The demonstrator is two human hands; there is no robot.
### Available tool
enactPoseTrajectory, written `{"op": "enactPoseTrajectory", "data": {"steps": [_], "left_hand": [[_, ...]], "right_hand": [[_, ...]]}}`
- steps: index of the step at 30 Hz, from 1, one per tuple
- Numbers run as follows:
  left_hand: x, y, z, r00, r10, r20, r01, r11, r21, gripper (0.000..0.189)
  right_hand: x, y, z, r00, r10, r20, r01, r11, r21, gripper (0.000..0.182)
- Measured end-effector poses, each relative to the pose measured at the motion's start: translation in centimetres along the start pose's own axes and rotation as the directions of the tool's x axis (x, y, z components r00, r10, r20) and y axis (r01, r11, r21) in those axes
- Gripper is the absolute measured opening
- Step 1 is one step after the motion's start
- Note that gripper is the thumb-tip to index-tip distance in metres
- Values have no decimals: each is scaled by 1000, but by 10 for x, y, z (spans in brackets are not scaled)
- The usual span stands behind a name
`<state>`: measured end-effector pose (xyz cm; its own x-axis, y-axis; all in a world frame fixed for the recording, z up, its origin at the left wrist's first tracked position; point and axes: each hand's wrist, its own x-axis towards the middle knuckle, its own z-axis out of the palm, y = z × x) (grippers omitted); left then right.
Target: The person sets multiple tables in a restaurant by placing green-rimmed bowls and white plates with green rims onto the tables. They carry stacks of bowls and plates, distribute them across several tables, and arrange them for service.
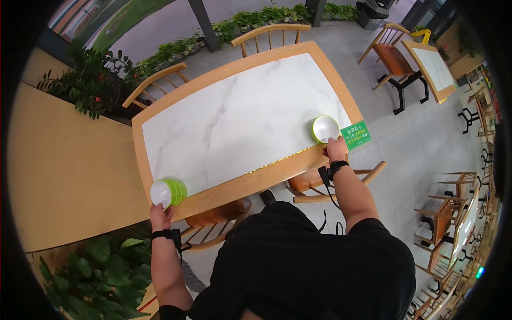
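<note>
My left hand (pixel 161 216) grips a stack of several lime-green bowls (pixel 178 191) with white insides, at the near left corner of the table (pixel 240 120). The stack's top bowl faces up towards me, and my thumb lies at its rim. Out to the right, my right hand (pixel 335 149) has hold of a single green bowl (pixel 325 129), white inside, by its near rim. That bowl is at the table's right end, beside a green sticker (pixel 356 136) that bears writing. Whether either lot of bowls rests on the tabletop I cannot tell.
Wooden chairs stand close along the near side (pixel 216 212) and far side (pixel 272 36) of the table. A tan partition top (pixel 76 160) adjoins the left end, with leafy plants (pixel 100 272) by it. Another table (pixel 434 68) is at the upper right. Black cables hang from both wrist straps.
</note>
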<state>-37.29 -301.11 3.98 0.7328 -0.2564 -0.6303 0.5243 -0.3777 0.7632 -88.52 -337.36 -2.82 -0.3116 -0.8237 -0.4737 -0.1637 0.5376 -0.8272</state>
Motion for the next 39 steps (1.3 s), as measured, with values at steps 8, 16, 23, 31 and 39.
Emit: {"op": "enactPoseTrajectory", "data": {"steps": [8, 16, 23, 31, 39], "left_hand": [[-3, -4, 2, 999, 47, 13, -46, 995, -93, 35], [-19, 5, 4, 988, 154, -17, -155, 981, -116, 38], [-95, 18, 25, 914, 391, -107, -405, 895, -188, 38], [-140, 8, 104, 842, 380, 383, -393, 918, -47, 41], [-90, 7, 98, 686, 670, 283, -724, 591, 357, 35]], "right_hand": [[-21, -18, -3, 998, 49, -36, -51, 997, -54, 51], [-43, -14, -3, 863, -504, -41, 488, 851, -196, 47], [-163, -58, 87, 540, -407, 737, 599, 801, 3, 43], [-255, -110, 156, 103, 36, 994, 684, 723, -97, 51], [-142, -80, 188, 501, 218, 837, 218, 905, -366, 29]]}}
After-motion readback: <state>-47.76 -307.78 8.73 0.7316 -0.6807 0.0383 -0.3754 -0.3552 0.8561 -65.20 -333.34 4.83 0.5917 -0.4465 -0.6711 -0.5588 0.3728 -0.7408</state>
